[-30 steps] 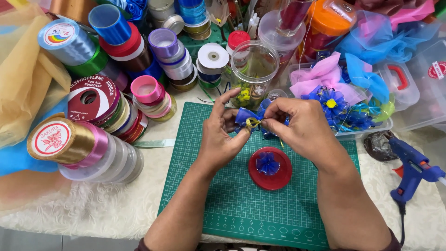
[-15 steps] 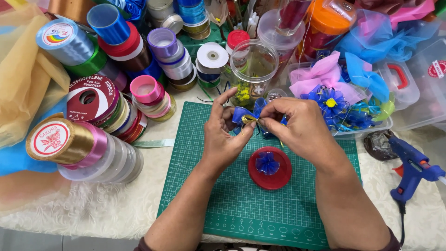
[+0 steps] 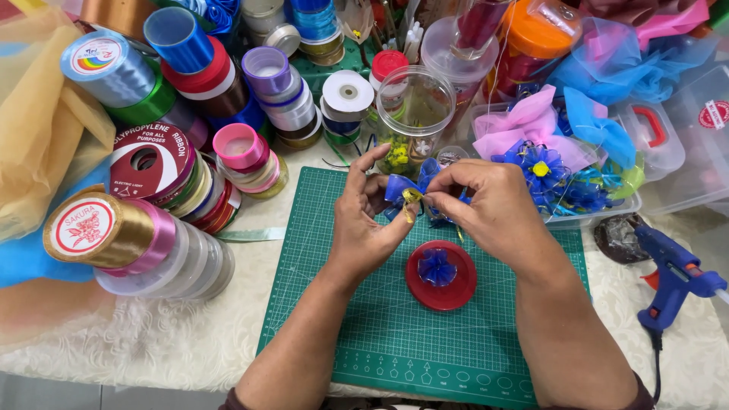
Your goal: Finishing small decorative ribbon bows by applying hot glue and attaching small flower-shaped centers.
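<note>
Both of my hands meet above the far part of a green cutting mat (image 3: 364,334). Between them is a small blue ribbon flower (image 3: 402,187) with a yellow centre. My left hand (image 3: 366,216) pinches it from the left with thumb and fingers. My right hand (image 3: 490,209) grips it from the right with its fingertips. Just below the hands, a red round lid (image 3: 463,292) lies on the mat with a small blue ribbon piece (image 3: 437,267) in it.
Several ribbon rolls (image 3: 152,163) are stacked at the left and back. A clear plastic jar (image 3: 415,106) stands behind the hands. Finished blue flowers (image 3: 541,168) and pink tulle (image 3: 524,121) fill a tray at the right. A blue glue gun (image 3: 672,281) lies at the right edge.
Both hands have shifted slightly while working the blue flower between the fingertips; the red lid and everything around it stay put.
</note>
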